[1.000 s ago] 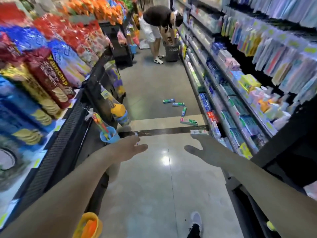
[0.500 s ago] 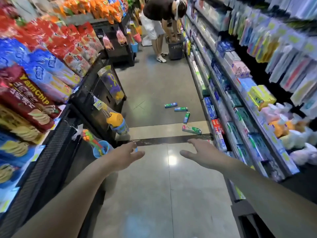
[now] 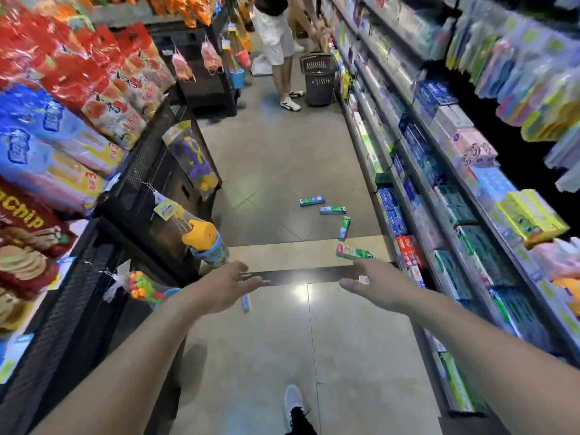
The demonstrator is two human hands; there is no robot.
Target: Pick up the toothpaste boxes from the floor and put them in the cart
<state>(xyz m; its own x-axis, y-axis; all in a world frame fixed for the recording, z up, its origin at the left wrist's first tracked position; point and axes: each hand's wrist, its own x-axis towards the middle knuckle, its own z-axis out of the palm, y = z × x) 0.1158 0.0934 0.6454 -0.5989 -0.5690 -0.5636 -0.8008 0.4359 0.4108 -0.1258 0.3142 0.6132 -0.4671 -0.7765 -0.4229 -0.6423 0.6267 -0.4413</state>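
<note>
Several toothpaste boxes lie scattered on the aisle floor ahead. A green one (image 3: 311, 200) is farthest, then a blue-green one (image 3: 332, 210), a narrow one (image 3: 344, 228) and a larger green-and-white one (image 3: 353, 252). A white box corner (image 3: 364, 279) peeks from under my right hand, and a blue box (image 3: 245, 302) shows below my left hand. My left hand (image 3: 224, 285) and my right hand (image 3: 373, 282) reach forward with fingers spread, holding nothing. A dark basket cart (image 3: 318, 78) stands far down the aisle by the right shelves.
A person (image 3: 276, 36) in white shorts stands beside the cart. Snack racks (image 3: 72, 98) and hanging toys (image 3: 204, 243) line the left side. Shelves of toothpaste and boxed goods (image 3: 439, 189) run along the right. My shoe (image 3: 293, 400) is on the floor below.
I have stepped forward down the aisle, so the boxes and the cart appear closer. Both hands stay stretched out and empty.
</note>
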